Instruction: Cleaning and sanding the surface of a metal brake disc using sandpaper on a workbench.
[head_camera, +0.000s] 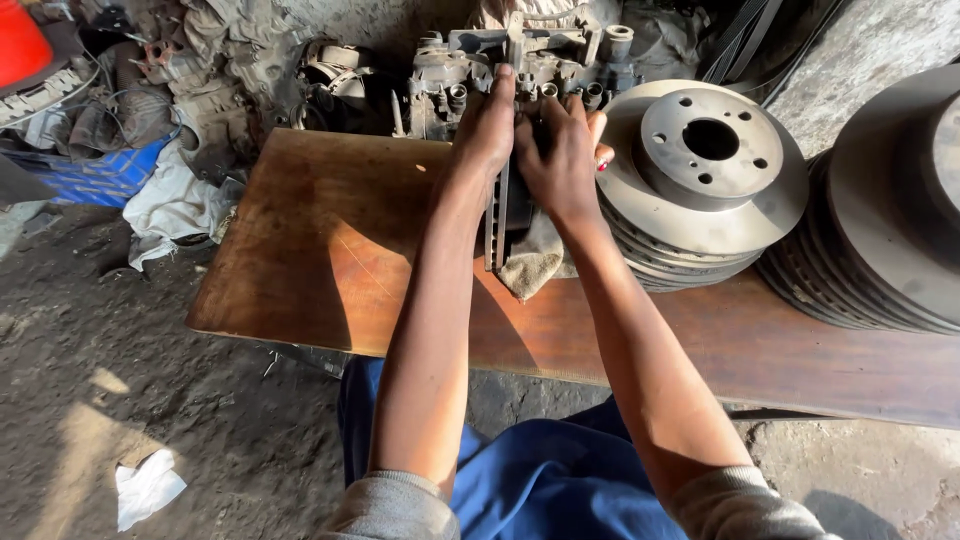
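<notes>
A brake disc (497, 225) stands on its edge on the brown wooden board (320, 240), seen edge-on between my two hands. My left hand (487, 125) lies flat against its left face, fingers pointing away from me. My right hand (562, 160) presses a dirty grey rag (530, 262) against its right face. The rag hangs down below that hand onto the board.
A stack of brake discs (700, 170) lies flat just right of my hands, with another larger stack (890, 210) at the far right. A grimy engine part (530, 60) sits behind the board. Rags and scrap (170, 200) lie at the left on the dirt floor.
</notes>
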